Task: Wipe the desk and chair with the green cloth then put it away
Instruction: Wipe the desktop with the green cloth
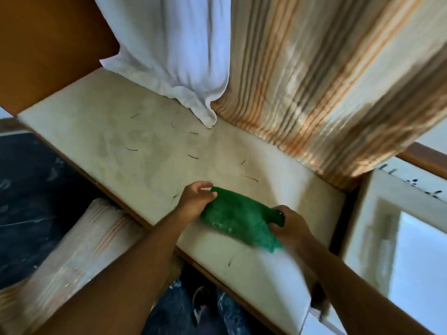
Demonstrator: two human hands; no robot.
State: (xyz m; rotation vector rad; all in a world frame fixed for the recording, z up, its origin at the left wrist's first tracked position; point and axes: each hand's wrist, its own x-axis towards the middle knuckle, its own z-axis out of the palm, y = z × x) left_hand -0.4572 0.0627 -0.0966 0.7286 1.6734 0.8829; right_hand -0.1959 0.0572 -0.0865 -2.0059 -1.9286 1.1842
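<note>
**Green cloth held between both hands over the desk**

Above the near part of the pale desk top (150,165), the green cloth (238,220) is stretched between the person's two hands. The left hand (193,201) pinches the cloth's upper left corner between thumb and fingers, closed on the fabric. The right hand (291,224) clamps the opposite edge, its fingers curled over a dark fold of the cloth. The cloth's middle sags between the two grips and a lower corner hangs down beside the right wrist. Whether the cloth touches the desk surface cannot be told; its lower edge is blurred.

The desk top is cream-coloured with a wooden front edge, dull and smudged, and carries several short dark strands (192,156) scattered across it, one of them near the front edge below the cloth. At the back, a white curtain (174,56) hangs down with its hem resting on the desk, just beside a striped curtain (326,76) in orange, grey and cream. A brown wooden panel (48,44) stands at the left rear. To the right sits a pale framed panel (377,226). Near left, the striped upholstered back of a chair (79,250) stands against the desk edge. The floor (31,189) is dark and marbled, and one foot (202,303) shows below the desk edge.
</note>
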